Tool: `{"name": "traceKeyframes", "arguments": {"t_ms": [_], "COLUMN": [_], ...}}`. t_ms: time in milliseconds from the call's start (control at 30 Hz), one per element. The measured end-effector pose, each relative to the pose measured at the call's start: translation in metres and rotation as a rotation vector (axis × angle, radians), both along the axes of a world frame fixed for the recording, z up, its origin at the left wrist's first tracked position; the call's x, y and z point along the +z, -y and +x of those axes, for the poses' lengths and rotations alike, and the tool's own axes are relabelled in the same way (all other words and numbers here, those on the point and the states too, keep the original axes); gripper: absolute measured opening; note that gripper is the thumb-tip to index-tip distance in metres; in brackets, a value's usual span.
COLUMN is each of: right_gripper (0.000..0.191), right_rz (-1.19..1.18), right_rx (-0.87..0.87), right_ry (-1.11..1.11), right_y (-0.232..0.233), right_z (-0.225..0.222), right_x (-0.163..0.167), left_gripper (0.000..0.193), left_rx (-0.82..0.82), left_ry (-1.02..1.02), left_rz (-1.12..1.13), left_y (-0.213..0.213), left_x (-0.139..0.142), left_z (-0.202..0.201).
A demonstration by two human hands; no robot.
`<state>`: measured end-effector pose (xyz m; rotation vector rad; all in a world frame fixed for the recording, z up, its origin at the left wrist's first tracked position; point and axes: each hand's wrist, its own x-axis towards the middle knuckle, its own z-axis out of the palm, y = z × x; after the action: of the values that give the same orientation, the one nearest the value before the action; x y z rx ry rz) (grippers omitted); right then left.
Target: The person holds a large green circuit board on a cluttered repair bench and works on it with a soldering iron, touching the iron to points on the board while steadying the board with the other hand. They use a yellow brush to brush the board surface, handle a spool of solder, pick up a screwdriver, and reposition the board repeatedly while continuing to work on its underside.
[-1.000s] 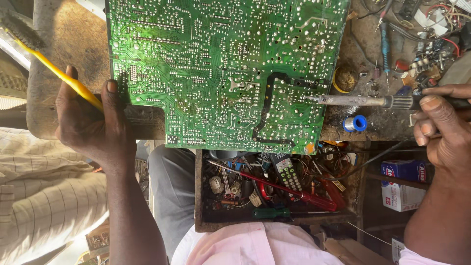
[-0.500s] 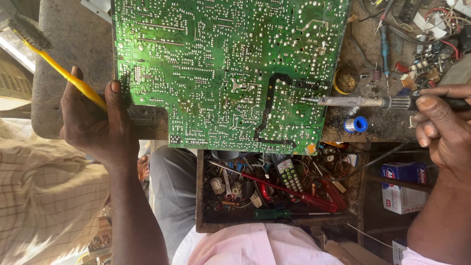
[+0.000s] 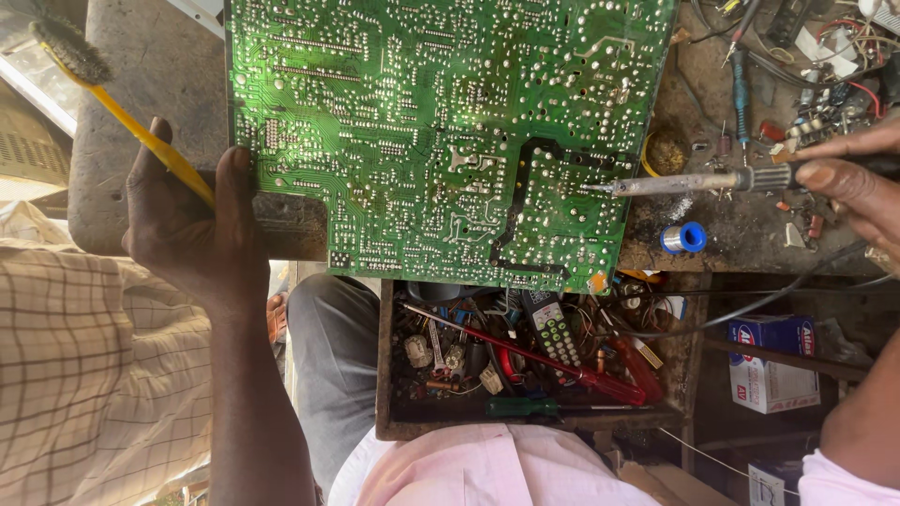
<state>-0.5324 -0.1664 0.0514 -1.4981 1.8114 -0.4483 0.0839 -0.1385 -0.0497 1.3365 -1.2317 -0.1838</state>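
Mid-job here: the big green circuit board [image 3: 441, 141] lies solder-side up on the bench, left hand [image 3: 192, 225] pinning its edge while gripping a yellow brush [image 3: 131, 117], right hand [image 3: 858, 183] pinching the soldering iron [image 3: 694, 182], tip on a joint near the board's right edge, plenty of joints left

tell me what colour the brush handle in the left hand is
Yellow: the brush handle in the left hand, clearest in the head view.

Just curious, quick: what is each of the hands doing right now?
Left hand: closed on yellow brush, thumb on green circuit board.
Right hand: closed on soldering iron.
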Motion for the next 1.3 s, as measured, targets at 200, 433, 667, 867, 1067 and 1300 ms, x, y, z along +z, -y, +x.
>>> {"name": "traceKeyframes", "arguments": {"t_ms": [200,433,667,867,1067,1300], "right_gripper": [0.047,0.036,0.024,0.020,0.015,0.014], "right_rz": [-0.066,-0.247,-0.479,-0.472,-0.508,-0.557], "right_rx": [0.070,0.030,-0.104,-0.156,-0.154,-0.155], "right_ry": [-0.110,-0.058,-0.065,0.069,0.259,0.193], "right_y": [-0.002,-0.037,-0.067,-0.073,-0.082,-0.086], "right_z": [-0.017,0.042,0.123,0.135,0.138,0.145], "right_x": [-0.010,0.003,0.035,0.039,0.034,0.037], "left_gripper": [0.042,0.045,0.043,0.060,0.066,0.077], "left_rx": [0.001,0.040,0.076,-0.422,-0.447,-0.424], "left_ry": [-0.006,0.072,0.320,0.191,0.456,0.632], "left_rz": [0.001,0.038,0.154,0.055,0.171,0.324], "left_y": [0.001,-0.006,-0.056,-0.089,-0.081,-0.067], "left_x": [-0.002,0.009,0.035,0.050,0.067,0.064], "left_z": [-0.001,-0.002,-0.031,-0.123,-0.180,-0.205]}}
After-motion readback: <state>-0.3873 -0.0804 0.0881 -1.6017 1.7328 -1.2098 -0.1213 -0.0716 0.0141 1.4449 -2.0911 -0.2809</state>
